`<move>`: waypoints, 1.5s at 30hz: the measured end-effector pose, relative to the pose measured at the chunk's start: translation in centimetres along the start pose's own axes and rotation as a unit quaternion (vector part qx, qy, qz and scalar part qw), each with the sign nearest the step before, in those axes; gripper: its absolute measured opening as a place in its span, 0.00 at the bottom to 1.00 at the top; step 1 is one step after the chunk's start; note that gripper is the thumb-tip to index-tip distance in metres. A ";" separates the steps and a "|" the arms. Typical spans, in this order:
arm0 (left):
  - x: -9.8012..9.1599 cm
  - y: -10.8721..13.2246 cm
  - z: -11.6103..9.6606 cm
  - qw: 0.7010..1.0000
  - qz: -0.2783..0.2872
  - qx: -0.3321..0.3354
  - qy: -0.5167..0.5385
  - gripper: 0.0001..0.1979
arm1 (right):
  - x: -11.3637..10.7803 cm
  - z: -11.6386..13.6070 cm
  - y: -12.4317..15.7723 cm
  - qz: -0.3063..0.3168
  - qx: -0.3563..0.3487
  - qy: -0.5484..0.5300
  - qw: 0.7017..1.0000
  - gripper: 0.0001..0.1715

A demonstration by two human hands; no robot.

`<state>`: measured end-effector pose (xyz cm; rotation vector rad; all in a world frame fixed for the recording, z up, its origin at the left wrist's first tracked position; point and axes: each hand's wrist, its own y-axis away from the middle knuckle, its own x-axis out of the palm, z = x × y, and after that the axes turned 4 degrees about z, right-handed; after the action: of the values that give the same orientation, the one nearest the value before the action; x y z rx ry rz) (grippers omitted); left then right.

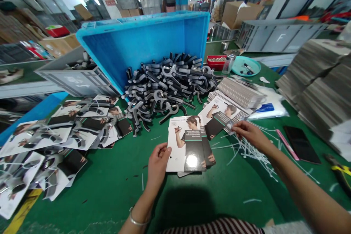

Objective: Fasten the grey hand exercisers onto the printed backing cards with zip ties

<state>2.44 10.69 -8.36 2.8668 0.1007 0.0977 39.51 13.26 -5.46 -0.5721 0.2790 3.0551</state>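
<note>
My left hand (pixel 159 161) grips the left edge of a printed backing card (pixel 178 153), its thumb on the front; another card shows partly behind it. My right hand (pixel 248 135) is closed in a pinch above a loose heap of white cable ties (pixel 257 157); what sits between the fingertips is too small to make out. Just left of that hand, a printed card (pixel 212 111) lies against a stack of cards (pixel 241 93). Black and grey hand grips (pixel 164 80) with metal springs spill from a tipped blue crate (pixel 142 40) ahead of both hands.
Cards with hand grips on them (pixel 82 120) are piled at left. A grey crate (pixel 82 80) stands behind them. Toward the right are a pink pen-like item (pixel 286 144), a phone (pixel 301 144), pliers (pixel 341 173), a turquoise plate (pixel 255 64) and tall cardboard stacks (pixel 315 76).
</note>
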 end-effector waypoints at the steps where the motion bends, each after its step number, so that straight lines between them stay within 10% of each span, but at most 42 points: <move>1: 0.0 0.0 0.0 1.000 0.008 -0.010 0.010 0.23 | -0.1 0.2 -0.2 0.001 -0.012 -0.006 1.000 0.21; 11: 0.1 0.0 0.2 0.996 0.068 -0.030 0.057 0.20 | -0.6 2.6 -2.4 -0.120 -0.071 -0.196 0.971 0.22; 20: -1.0 0.9 -0.7 0.996 -0.029 0.056 0.068 0.17 | 5.3 5.1 -2.4 -0.002 -0.083 -0.311 0.947 0.14; 31: -3.3 1.5 2.5 0.993 -0.061 0.040 0.097 0.17 | 18.7 8.3 -0.4 0.177 -0.151 -0.091 0.968 0.11; 37: -5.0 0.5 3.5 0.993 -0.026 0.019 0.114 0.16 | 19.9 7.3 -0.9 0.194 -0.176 -0.051 0.964 0.13; 45: -2.5 -2.8 3.9 0.973 0.092 -0.044 0.206 0.26 | 19.8 7.3 -0.6 0.165 -0.220 0.031 0.961 0.12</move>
<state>0.10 12.13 -12.99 2.7159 -0.0889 0.7141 18.49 14.95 -6.00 -0.6980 -0.3572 3.4445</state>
